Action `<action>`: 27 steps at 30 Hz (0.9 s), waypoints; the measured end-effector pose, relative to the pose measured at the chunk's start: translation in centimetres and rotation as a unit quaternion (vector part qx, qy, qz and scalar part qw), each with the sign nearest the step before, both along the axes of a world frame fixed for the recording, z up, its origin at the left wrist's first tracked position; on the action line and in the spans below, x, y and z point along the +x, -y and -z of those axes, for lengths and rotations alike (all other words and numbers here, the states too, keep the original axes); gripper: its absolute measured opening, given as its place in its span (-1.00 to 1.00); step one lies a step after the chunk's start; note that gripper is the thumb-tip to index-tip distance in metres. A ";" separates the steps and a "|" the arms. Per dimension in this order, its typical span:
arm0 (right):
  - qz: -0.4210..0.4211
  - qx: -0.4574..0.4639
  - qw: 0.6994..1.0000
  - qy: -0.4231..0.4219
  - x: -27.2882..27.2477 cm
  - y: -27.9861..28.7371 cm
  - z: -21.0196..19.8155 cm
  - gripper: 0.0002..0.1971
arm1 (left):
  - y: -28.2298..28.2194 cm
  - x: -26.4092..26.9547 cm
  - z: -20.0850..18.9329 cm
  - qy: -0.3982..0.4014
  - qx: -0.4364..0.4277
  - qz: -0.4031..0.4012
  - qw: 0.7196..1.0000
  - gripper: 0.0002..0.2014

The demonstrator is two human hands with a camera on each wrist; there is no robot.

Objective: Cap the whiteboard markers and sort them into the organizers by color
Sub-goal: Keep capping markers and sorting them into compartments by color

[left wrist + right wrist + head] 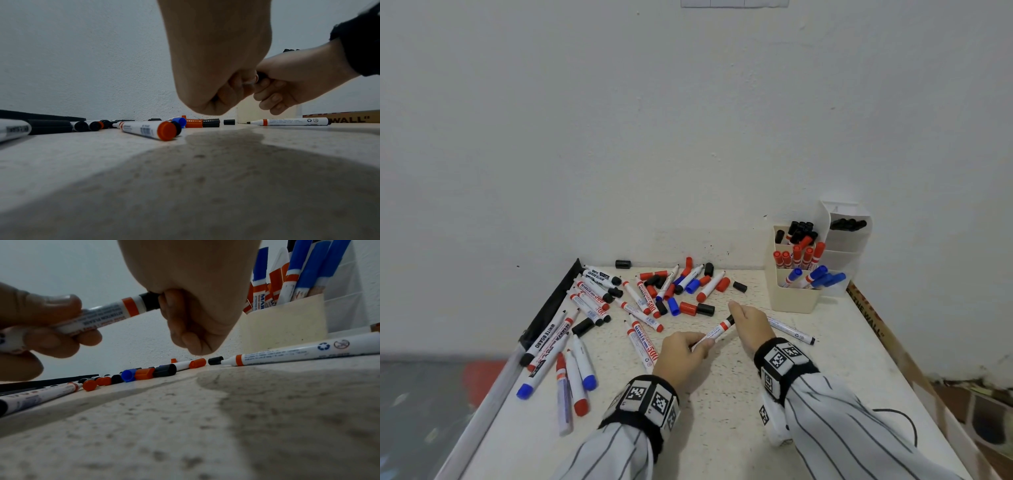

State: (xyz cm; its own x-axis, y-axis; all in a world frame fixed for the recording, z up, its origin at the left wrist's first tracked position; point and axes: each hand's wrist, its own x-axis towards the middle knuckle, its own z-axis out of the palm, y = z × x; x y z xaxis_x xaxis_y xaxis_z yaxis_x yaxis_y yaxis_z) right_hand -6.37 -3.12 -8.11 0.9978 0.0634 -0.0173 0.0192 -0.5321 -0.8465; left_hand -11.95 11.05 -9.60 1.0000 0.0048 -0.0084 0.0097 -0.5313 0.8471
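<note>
My left hand (683, 353) grips the marker (717, 330); its axis points at my right hand (751, 322), clamped on the black cap (151, 300).

white wall (688, 137) behind speckled table (722, 428); cardboard strip (873, 318) w/ "wall" print along table's right edge.

"WHITE BOARD" on black marker (541, 339), "MARKER 500" on red marker (643, 342) (partly hidden) — "WALL" on board (349, 119)
</note>
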 end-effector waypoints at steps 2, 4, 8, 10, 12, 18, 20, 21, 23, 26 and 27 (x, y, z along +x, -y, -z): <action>-0.002 0.008 1.000 -0.002 0.0 0.0 0.1 -0.55 | 0.0 0.0 0.2 -0.006 -0.015 0.010 1.000 -0.80; -0.007 0.013 1.000 -0.003 0.0 0.0 0.1 -0.55 | 0.1 0.0 0.3 -0.016 -0.044 0.015 0.999 -0.78; -0.011 0.046 0.999 0.004 -0.1 -0.1 0.1 -0.58 | 0.1 0.1 0.2 -0.063 -0.108 0.010 0.992 -0.72; -0.017 0.057 0.998 0.004 -0.1 -0.1 0.1 -0.59 | 0.1 0.1 -0.1 -0.088 -0.143 0.017 0.986 -0.69; -0.020 0.070 0.997 0.005 0.0 -0.1 0.2 -0.60 | 0.2 0.0 -0.3 -0.100 -0.161 0.018 0.982 -0.68; -0.013 0.087 0.996 0.019 -0.1 -0.6 0.3 -0.60 | 0.3 0.1 -0.4 -0.089 -0.153 -0.006 0.984 -0.70; -0.015 0.082 0.996 0.025 -0.3 -0.8 0.2 -0.60 | 0.4 0.2 -0.4 -0.077 -0.151 -0.017 0.985 -0.71; -0.018 0.080 0.996 0.026 -0.4 -0.8 0.1 -0.59 | 0.4 0.2 -0.4 -0.073 -0.147 -0.020 0.986 -0.71; -0.024 0.080 0.996 0.024 -0.5 -0.8 0.0 -0.59 | 0.4 0.3 -0.3 -0.065 -0.133 -0.020 0.989 -0.71; -0.025 0.078 0.996 0.019 -0.5 -0.6 0.0 -0.58 | 0.4 0.3 -0.1 -0.068 -0.125 -0.014 0.990 -0.71; -0.024 0.074 0.997 0.020 -0.4 -0.5 0.0 -0.58 | 0.3 0.3 0.0 -0.070 -0.126 -0.013 0.989 -0.71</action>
